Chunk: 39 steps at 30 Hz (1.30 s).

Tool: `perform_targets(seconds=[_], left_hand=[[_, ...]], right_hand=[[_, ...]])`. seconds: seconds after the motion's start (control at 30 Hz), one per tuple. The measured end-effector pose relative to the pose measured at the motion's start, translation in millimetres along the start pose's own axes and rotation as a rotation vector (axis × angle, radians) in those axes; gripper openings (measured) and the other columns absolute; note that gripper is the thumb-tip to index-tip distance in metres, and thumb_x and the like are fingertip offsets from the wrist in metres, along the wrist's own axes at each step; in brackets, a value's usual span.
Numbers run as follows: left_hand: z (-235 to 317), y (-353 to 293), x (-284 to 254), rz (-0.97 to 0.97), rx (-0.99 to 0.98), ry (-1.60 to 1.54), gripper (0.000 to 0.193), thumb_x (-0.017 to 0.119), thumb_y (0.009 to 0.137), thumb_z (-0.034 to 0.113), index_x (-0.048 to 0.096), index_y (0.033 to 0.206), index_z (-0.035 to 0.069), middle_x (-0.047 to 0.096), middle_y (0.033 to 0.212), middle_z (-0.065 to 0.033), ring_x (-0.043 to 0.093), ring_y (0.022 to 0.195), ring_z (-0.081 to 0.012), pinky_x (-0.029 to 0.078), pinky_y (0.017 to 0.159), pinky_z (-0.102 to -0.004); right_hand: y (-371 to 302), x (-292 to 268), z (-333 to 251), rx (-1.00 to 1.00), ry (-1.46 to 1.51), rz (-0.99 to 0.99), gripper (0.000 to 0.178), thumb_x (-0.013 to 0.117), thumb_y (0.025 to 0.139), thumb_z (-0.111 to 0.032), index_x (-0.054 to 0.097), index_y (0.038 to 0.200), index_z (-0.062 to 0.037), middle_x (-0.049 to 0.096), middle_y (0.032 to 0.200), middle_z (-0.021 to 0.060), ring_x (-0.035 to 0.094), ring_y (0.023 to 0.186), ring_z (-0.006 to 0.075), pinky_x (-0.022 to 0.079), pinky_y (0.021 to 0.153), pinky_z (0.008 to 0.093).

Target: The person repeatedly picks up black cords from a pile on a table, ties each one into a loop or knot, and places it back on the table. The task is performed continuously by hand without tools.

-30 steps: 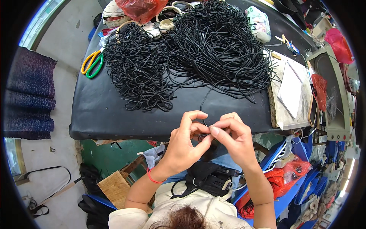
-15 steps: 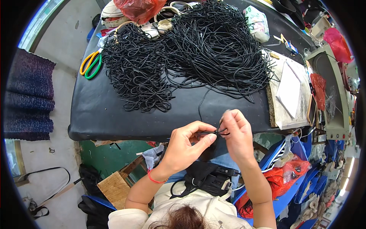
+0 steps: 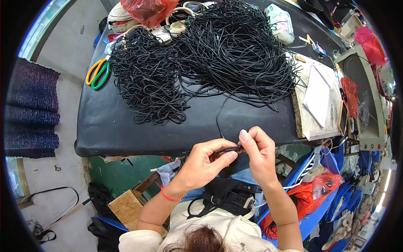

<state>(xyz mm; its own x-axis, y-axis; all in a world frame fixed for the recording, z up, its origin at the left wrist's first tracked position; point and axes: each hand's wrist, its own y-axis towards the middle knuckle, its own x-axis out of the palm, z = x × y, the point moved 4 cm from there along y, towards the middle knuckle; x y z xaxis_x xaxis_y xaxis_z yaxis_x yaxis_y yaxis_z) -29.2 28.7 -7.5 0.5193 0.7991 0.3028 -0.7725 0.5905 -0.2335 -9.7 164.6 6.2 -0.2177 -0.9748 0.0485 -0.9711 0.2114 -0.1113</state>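
Just off the front edge of a black-covered table (image 3: 235,119), my hands meet over a black cord (image 3: 227,149). My left hand (image 3: 205,161) pinches the bunched strands between thumb and fingers. At the cord's right end, my right hand (image 3: 260,155) is closed with thumb and forefinger together. A single strand runs from my fingers up to the table top. Beyond lies a large heap of long black cords (image 3: 239,50). To its left is a smaller pile of looped black cords (image 3: 147,80). How the strands cross between my fingertips is partly hidden.
Scissors with yellow and green handles (image 3: 99,73) lie left of the looped pile. A stone-like slab (image 3: 300,101) bearing white sheets sits at the table's right. A red plastic bag (image 3: 149,10) is at the back. A blue bin (image 3: 310,218) with red bags stands at my right.
My right hand has shifted slightly down, and its fingers have regripped the cord. The small loops that stood out by my fingertips are now drawn in. My left hand stays nearly in place.
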Motion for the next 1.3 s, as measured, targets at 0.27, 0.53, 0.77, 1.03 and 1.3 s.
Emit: perform_targets(seconds=[0.27, 0.53, 0.77, 1.03, 1.3], left_hand=[[-13.0, -0.5, 3.0, 0.101, 0.095, -0.035, 0.02, 0.056, 0.088, 0.009, 0.059, 0.103, -0.004, 0.062, 0.089, -0.0036, 0.049, 0.07, -0.0038, 0.042, 0.061, -0.0178], [-8.0, 2.7, 2.4, 0.21, 0.132, -0.076, 0.018, 0.059, 0.087, 0.015, 0.062, 0.092, -0.003, 0.061, 0.076, -0.0018, 0.053, 0.066, -0.0046, 0.043, 0.058, -0.0191], [-14.9, 0.3, 7.7, 0.336, 0.19, -0.023, 0.018, 0.061, 0.086, 0.015, 0.063, 0.089, -0.003, 0.061, 0.069, -0.0025, 0.054, 0.062, -0.0055, 0.044, 0.056, -0.0203], [-16.3, -0.1, 12.0, 0.273, 0.207, -0.046, 0.016, 0.061, 0.086, 0.014, 0.062, 0.092, -0.001, 0.061, 0.075, -0.0011, 0.053, 0.067, -0.0048, 0.044, 0.06, -0.0201], [-6.7, -1.0, 15.7, 0.159, 0.093, -0.105, 0.019, 0.058, 0.087, 0.01, 0.059, 0.103, 0.0, 0.058, 0.077, -0.0001, 0.052, 0.069, -0.0044, 0.044, 0.061, -0.0188]], right_hand=[[7.5, -2.7, 10.2, 0.093, 0.028, 0.028, 0.021, 0.057, 0.088, -0.016, 0.051, 0.072, -0.0039, 0.05, 0.065, -0.0047, 0.041, 0.058, 0.0004, 0.033, 0.05, 0.0172], [-3.8, -5.8, -1.1, 0.055, 0.039, -0.126, 0.012, 0.061, 0.086, -0.01, 0.06, 0.09, 0.0003, 0.059, 0.078, -0.0008, 0.048, 0.066, 0.002, 0.038, 0.057, 0.0168], [-13.1, -5.9, -1.1, 0.086, 0.011, -0.139, 0.014, 0.058, 0.087, -0.008, 0.059, 0.096, 0.0024, 0.056, 0.077, -0.0021, 0.045, 0.066, 0.002, 0.036, 0.056, 0.0178], [-14.8, -17.8, -1.1, 0.042, -0.143, -0.296, 0.024, 0.055, 0.089, -0.008, 0.056, 0.111, 0.0013, 0.054, 0.082, -0.0018, 0.044, 0.067, 0.0029, 0.036, 0.056, 0.0184], [-0.6, -15.8, 0.6, 0.041, 0.008, -0.109, 0.018, 0.057, 0.088, -0.01, 0.062, 0.102, 0.0003, 0.057, 0.082, 0.0001, 0.051, 0.075, 0.0055, 0.041, 0.066, 0.0199]])
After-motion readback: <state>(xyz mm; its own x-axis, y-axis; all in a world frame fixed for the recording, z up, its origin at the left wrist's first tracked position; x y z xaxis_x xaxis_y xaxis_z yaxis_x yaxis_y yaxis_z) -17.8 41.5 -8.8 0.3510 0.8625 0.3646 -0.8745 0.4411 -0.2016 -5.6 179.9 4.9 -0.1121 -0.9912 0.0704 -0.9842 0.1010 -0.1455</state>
